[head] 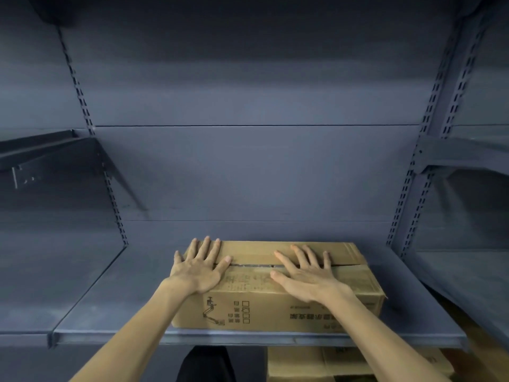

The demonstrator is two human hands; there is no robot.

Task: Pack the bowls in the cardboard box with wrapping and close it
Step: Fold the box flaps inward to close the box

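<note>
Hands [197,267] [304,277] flat on box [275,310] (flaps closed)

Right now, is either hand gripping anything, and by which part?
Nothing is gripped. The left hand and right hand lie flat, fingers spread, on the closed top flaps of the cardboard box, across the centre seam.

There was only one view, from a wide-angle camera worn on the person's head. It looked forward and a little downward into a grey shelf unit [248,172], and straight lines curved towards the edges. The camera stood close: both forearms came in from the near bottom edge. The cardboard box [275,307] lay low in the middle of the picture, on the shelf board [91,299]. The back wall filled the far upper part.
</note>
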